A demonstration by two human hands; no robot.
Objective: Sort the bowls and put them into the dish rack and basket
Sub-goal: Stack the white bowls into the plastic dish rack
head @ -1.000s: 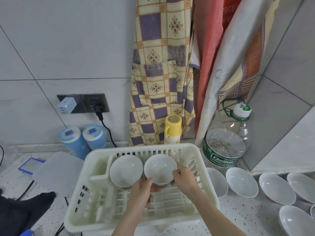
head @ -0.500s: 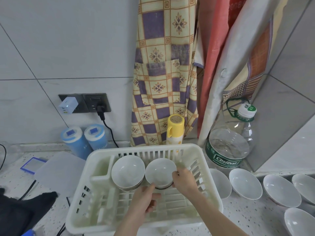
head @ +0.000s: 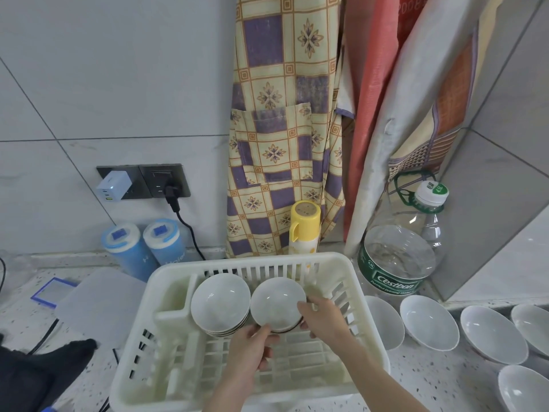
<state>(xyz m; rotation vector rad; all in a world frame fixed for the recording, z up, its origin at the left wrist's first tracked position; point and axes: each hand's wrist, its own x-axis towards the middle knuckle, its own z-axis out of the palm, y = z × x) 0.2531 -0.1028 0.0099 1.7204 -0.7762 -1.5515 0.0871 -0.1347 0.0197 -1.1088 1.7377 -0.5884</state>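
Both hands, the left hand and right hand, grip a bowl inside the dish rack beside a small stack, while several wider bowls wait on the counter.

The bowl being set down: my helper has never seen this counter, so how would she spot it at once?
Find the white dish rack in the middle of the counter. Two lots of bowls stand at its back: a stack on the left and, touching it on the right, the bowl. It alone is held, left hand below, right hand beside it.
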